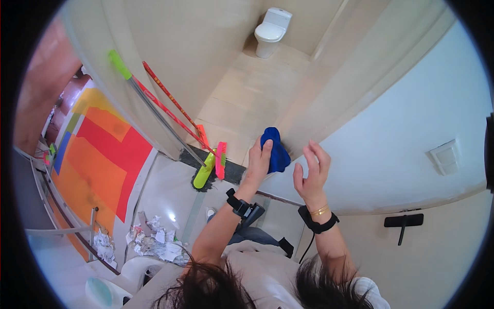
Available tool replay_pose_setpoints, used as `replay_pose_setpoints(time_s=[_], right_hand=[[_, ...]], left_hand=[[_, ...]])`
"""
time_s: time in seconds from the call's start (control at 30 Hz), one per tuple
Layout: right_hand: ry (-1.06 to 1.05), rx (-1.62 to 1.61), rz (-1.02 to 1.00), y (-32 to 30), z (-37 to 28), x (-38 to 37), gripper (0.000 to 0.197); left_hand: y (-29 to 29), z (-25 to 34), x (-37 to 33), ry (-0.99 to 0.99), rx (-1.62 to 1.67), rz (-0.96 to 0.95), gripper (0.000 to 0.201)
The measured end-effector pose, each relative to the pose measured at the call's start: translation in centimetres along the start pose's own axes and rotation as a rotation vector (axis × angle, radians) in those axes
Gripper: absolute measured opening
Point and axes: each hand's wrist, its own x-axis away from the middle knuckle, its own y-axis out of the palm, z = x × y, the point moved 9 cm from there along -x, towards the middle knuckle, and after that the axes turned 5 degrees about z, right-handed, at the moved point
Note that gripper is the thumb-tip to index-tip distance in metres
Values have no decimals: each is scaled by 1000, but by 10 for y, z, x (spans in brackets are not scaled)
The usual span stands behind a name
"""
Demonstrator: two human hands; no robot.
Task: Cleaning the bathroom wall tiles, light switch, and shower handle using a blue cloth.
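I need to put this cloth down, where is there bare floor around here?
Bare tiles run from the brooms up to the toilet. The left hand holds the blue cloth. Crumpled paper crowds the floor lower left.

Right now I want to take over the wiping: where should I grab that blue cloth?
Probably by the lower bunched part of the blue cloth, coming from the right. The left hand covers its left side and presses it against the wall edge, while the open right hand is off it, leaving that side free.
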Motion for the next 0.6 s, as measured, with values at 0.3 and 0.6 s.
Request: replay_pose_setpoints(time_s=[0.3,0.6], right_hand=[[111,-181,-143,57,-32,-6,48],[665,-491,-87,188,-31,-18,47]], left_hand=[[-29,36,-12,-6,21,-115,40],[-98,-1,-44,-494,376,-388,67]])
